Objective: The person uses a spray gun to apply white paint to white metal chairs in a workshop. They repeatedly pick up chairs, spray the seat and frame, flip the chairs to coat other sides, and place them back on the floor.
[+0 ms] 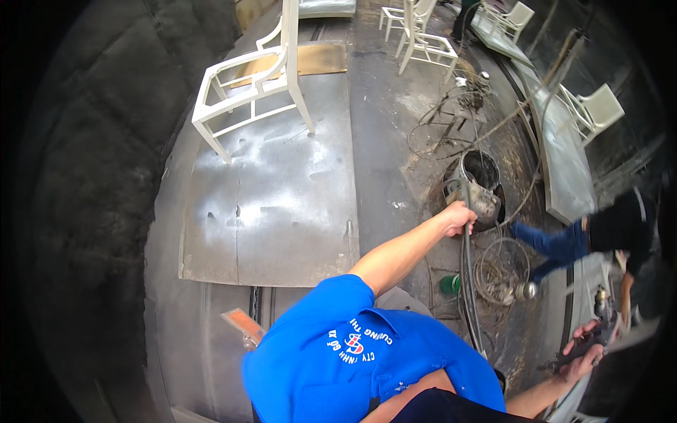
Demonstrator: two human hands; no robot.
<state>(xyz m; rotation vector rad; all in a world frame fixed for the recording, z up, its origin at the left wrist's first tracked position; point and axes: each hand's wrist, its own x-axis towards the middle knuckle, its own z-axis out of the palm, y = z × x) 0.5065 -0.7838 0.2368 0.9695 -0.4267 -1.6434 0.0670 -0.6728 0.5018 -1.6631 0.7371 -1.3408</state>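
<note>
My left hand [458, 218] reaches out ahead and is closed around a dark hose [465, 264], which runs down past my blue shirt. At the lower right my right hand [584, 361] is wrapped round a spray gun [601, 326] with a metallic upper part; its lower part is partly covered by my fingers. Just beyond my left hand stands a grimy bucket [481, 201] with a dark inside. A coiled hose [486, 271] lies on the floor next to a green container [449, 284].
A white chair frame [254, 107] stands on a grey metal sheet [282, 211] at left. More white chairs [428, 49] are farther off. A person in jeans [550, 243] is close on the right, beside a long platform [571, 176] bearing another chair [599, 113]. Hoses cross the floor.
</note>
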